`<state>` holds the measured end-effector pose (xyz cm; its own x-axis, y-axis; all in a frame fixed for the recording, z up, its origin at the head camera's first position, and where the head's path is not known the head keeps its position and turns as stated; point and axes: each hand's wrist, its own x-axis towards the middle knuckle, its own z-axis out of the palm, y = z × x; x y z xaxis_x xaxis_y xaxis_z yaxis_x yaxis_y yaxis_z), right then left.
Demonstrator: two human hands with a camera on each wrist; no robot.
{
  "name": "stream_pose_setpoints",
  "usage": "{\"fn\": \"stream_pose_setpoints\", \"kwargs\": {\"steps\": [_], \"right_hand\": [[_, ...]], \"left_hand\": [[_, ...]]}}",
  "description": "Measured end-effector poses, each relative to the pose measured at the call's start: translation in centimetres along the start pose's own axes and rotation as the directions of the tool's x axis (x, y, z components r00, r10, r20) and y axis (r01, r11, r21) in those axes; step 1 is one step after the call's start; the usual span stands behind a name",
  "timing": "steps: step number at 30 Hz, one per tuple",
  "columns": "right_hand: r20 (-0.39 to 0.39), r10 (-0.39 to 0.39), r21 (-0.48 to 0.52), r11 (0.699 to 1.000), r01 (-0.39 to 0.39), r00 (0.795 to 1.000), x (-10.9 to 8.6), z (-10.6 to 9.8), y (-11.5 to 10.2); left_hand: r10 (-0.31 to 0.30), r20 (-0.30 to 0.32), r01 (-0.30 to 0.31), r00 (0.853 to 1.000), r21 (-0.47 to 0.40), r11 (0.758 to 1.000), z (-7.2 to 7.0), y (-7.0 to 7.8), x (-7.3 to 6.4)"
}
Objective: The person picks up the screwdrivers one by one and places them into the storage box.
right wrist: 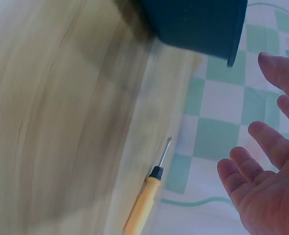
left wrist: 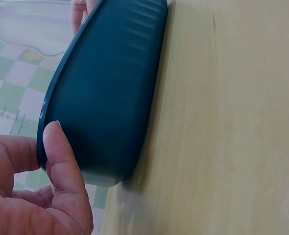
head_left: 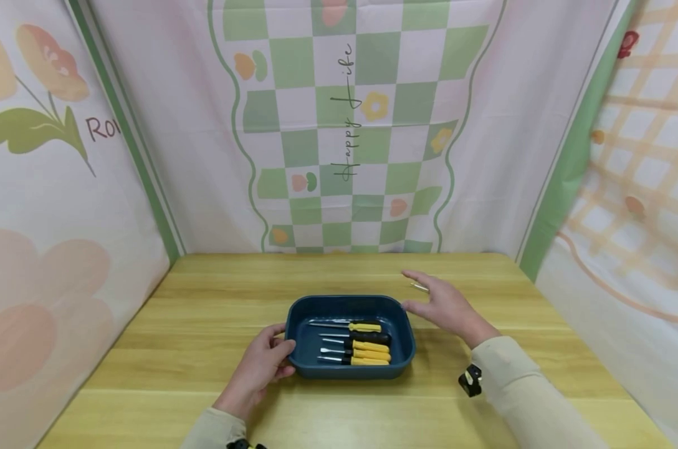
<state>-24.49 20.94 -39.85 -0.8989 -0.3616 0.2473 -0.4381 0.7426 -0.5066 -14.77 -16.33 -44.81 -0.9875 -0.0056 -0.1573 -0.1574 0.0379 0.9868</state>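
A dark blue plastic box [head_left: 347, 372] with rounded corners sits on the table, seen from outside in both wrist views. Several screwdrivers [head_left: 369, 347] lie in it, shafts to the left, most with yellow handles and at least one with a black handle. My left hand [head_left: 263, 362] pinches the box's left rim between thumb and fingers. By the right rim is my right hand [head_left: 442, 308], its fingers spread and holding nothing. Another screwdriver [right wrist: 143, 203], yellow-handled with a black collar, lies on the table; in the head view the right hand hides most of it.
The wooden table [head_left: 215, 299] reaches back to a checked green and white cloth [head_left: 367, 156]. More printed cloth [head_left: 64, 218] hangs along the left and right sides. A small black device [head_left: 470, 380] is worn at the right wrist.
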Motion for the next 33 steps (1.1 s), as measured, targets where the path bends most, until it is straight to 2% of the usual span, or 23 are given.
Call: {"fn": "stream_pose_setpoints", "kwargs": {"steps": [22, 33], "right_hand": [[0.019, 0.07, -0.066, 0.995, -0.069, 0.997, 0.6, -0.8, 4.1], [0.043, 0.12, -0.08, 0.99, -0.117, 0.992, 0.8, -1.1, 5.8]], "left_hand": [[0.007, 0.005, -0.007, 1.0, -0.005, 1.0, 0.0, 0.1, -0.1], [-0.011, 0.006, 0.011, 1.0, -0.008, 1.0, 0.0, 0.1, 0.0]]}}
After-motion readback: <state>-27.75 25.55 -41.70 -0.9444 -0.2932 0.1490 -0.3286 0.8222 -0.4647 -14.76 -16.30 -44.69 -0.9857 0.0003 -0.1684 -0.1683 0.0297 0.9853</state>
